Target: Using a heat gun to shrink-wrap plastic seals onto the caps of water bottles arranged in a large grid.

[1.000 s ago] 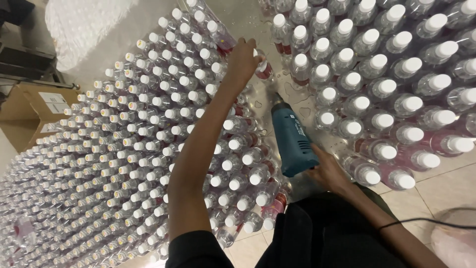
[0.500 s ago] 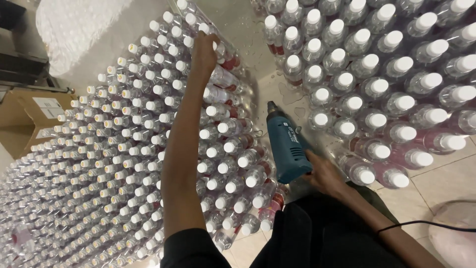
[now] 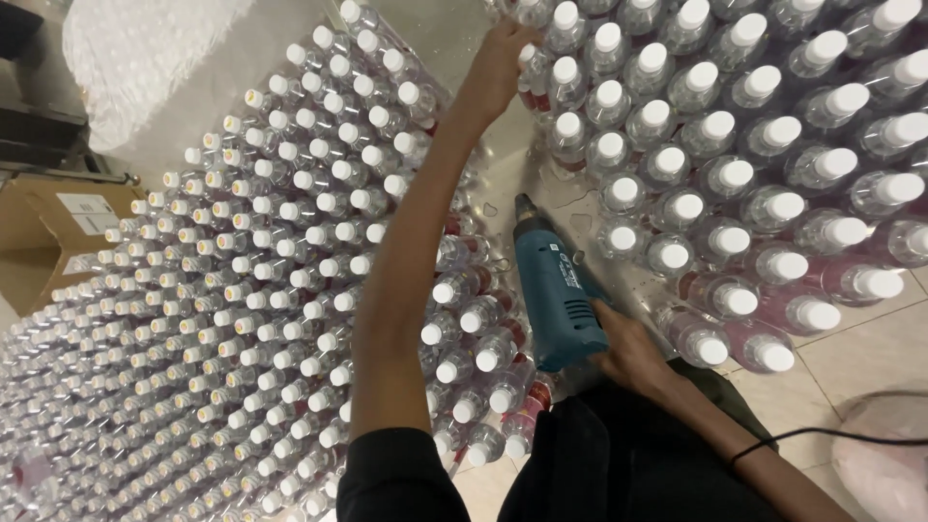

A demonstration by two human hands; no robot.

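Note:
My right hand (image 3: 630,348) grips the handle of a blue heat gun (image 3: 553,288), its nozzle pointing away from me into the gap between two masses of bottles. My left hand (image 3: 495,70) is stretched far forward and touches a white-capped clear plastic bottle (image 3: 535,66) at the near-left corner of the right-hand bottle group (image 3: 744,164). Whether its fingers close around that bottle is hidden. My left forearm crosses above the large left-hand field of shrink-wrapped bottles (image 3: 242,290).
A brown cardboard box (image 3: 48,227) sits at the far left. A white bubble-wrap sheet (image 3: 145,58) lies at the top left. A black power cord (image 3: 831,437) runs over the tiled floor (image 3: 870,358) at the right, beside my dark clothing.
My left hand has swung from the left bottle field across the gap to the right-hand group. The heat gun has stayed in nearly the same place in my right hand.

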